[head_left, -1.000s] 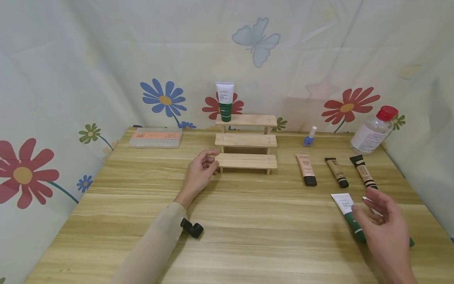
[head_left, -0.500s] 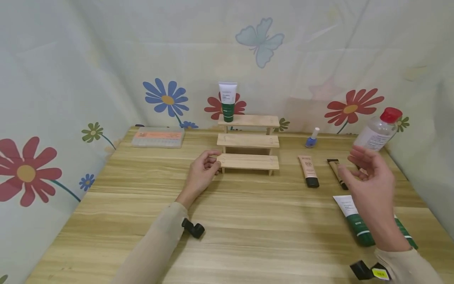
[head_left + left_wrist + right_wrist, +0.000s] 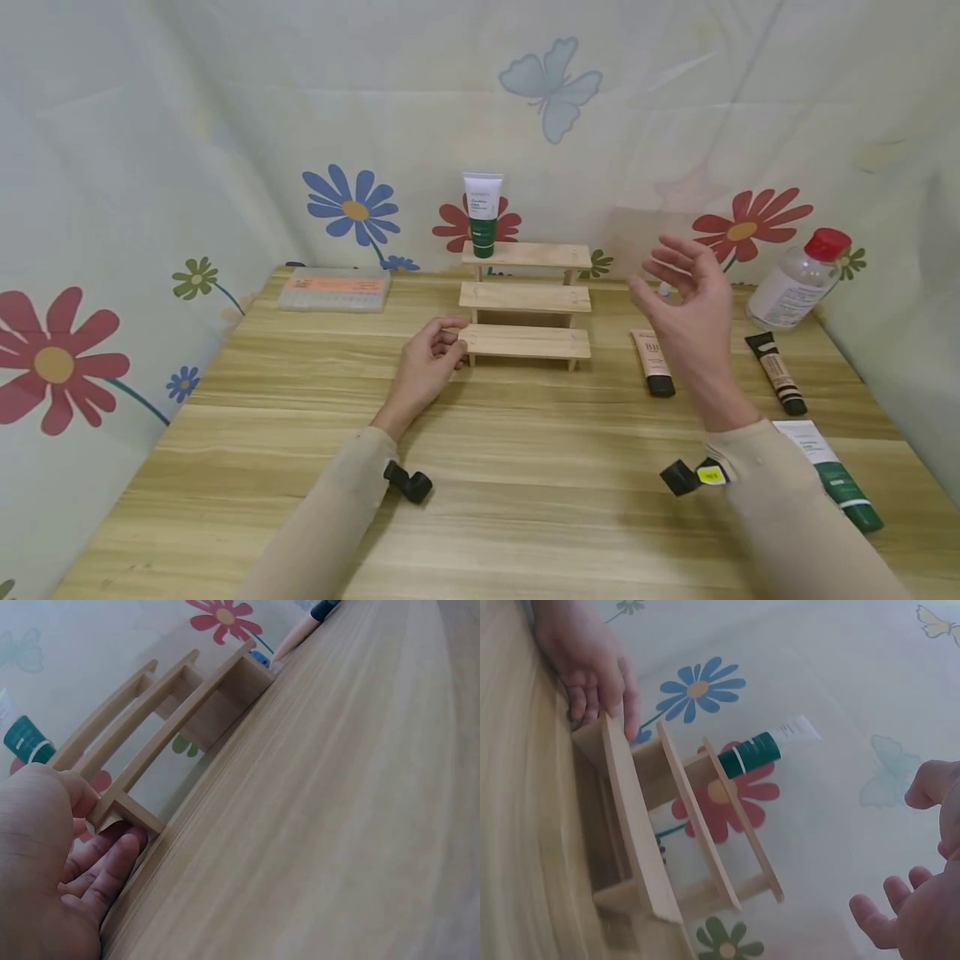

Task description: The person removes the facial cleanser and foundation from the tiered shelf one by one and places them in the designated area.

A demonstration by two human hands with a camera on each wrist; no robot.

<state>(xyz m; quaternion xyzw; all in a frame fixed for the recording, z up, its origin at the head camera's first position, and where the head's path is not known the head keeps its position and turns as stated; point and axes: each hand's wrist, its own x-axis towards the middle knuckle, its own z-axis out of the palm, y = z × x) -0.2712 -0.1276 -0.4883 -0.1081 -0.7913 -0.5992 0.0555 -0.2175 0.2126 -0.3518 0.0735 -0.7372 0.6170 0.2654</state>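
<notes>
My left hand point(image 3: 429, 360) pinches the left end of the lowest step of a three-tier wooden display stand point(image 3: 525, 340). Its thumb lies on the board and the other fingers curl beneath, as the left wrist view shows. Upright on the top step's left side is a white and green squeeze tube point(image 3: 482, 215). My right hand point(image 3: 693, 321) is raised over the right of the table with fingers spread and nothing in them. It covers most of a nail polish bottle point(image 3: 664, 289) and part of a pink BB cream tube point(image 3: 654, 367).
Farther right lie a beige and black tube point(image 3: 777, 373) and another white and green tube point(image 3: 832, 475), partly behind the right sleeve. A red-capped clear bottle point(image 3: 795, 283) stands at the back right. A flat plastic case point(image 3: 334, 290) lies at the back left.
My right hand has moved up and leftward, from above the green and white tubes to in front of the nail polish. The left hand keeps its hold on the stand.
</notes>
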